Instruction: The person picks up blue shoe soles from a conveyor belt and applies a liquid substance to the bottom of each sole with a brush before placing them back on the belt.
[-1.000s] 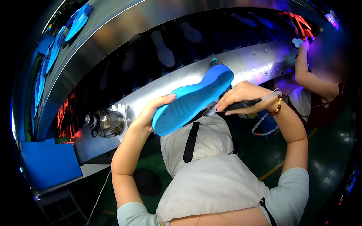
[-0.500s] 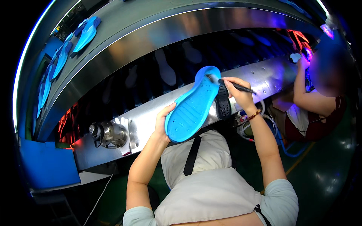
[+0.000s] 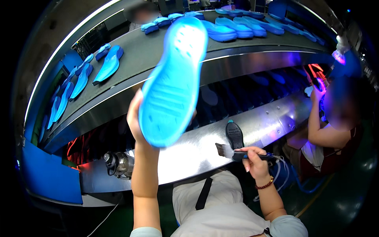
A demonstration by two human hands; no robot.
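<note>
Setting: factory line, dim with blue and violet light; curved steel worktop [image 3: 272, 122] as landmark, fisheye bending its edges

Above the worktop: dark conveyor belt [image 3: 158, 51] carrying rows of blue soles [image 3: 106, 65], more along its far end and left side

Item 1: blue shoe sole [image 3: 173, 83], large, blurred, tread side facing the camera, raised above the worktop and in front of the belt, toe end uppermost

Item 2: left hand [image 3: 136, 116], closed on the lower left edge of the blue shoe sole, fingers hidden behind it, forearm rising from the lower edge

Item 3: right hand [image 3: 256, 162], closed round the dark handle of a small brush [image 3: 237, 154], low at the near edge of the worktop, bristles pointing left; beaded bracelet [image 3: 265, 184] on the wrist

Item 4: black shoe form [image 3: 234, 134], upright on the worktop just above the brush

Item 5: round metal fitting [image 3: 118, 164], at the left end of the worktop

Right of the worktop: another person [image 3: 331, 134], seated, one arm raised toward a red and violet glow

Below the worktop: pale apron [image 3: 221, 205] with a dark strap
</note>
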